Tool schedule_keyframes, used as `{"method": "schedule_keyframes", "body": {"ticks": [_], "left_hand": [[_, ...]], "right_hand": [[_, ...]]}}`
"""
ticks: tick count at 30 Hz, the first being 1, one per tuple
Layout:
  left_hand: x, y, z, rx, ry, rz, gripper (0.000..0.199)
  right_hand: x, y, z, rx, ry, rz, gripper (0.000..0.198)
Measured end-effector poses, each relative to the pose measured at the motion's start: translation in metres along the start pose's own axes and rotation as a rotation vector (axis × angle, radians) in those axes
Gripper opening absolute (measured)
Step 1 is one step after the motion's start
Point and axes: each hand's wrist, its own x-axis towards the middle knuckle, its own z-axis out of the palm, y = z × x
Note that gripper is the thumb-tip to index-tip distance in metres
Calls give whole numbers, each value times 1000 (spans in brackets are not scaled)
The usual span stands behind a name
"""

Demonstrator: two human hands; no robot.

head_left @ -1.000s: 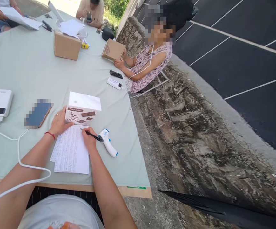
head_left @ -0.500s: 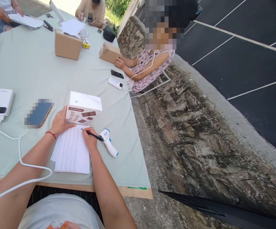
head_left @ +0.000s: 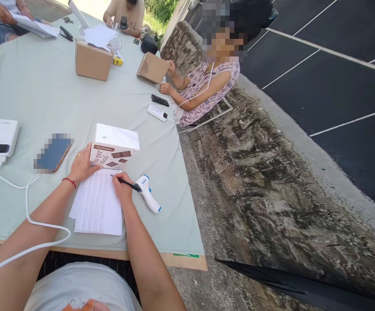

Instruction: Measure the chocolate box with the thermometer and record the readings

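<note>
Writing, or pausing with the pen ready, looks to be the step in hand at the lower centre of the frame. The right hand has its grip clamped on a black pen, thumb and fingers together round the barrel, the tip at the top of the sheets; whether it touches the paper is too small to tell. These lie slightly fanned on the desk, the left part of the top one bearing rows of marks too fine to read, the right part looking blank. The left hand lies at the lower left corner of a box, fingers along its left side, thumb stretched across the head of the paper; I cannot tell whether that grip presses on the box or only rests there. The box stands just beyond the sheets. In my judgement, a next stroke calls for a small movement of the pen, with the paper kept from sliding and the thumb clear of the tip. A thermometer lies just right of the right hand, near the pen's rear end; a phone lies left of the box, and a power bank with a white cable sits at the left edge of the frame.
</note>
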Motion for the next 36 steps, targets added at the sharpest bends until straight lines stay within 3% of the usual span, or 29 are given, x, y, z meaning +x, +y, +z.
{"method": "schedule_keyframes", "body": {"ticks": [14, 36], "left_hand": [[1, -2, 3, -24, 27, -20, 111], [0, 0, 1, -27, 16, -19, 107]], "right_hand": [[-1, 4, 1, 18, 52, 22, 22], [2, 4, 2, -5, 38, -4, 20]]}}
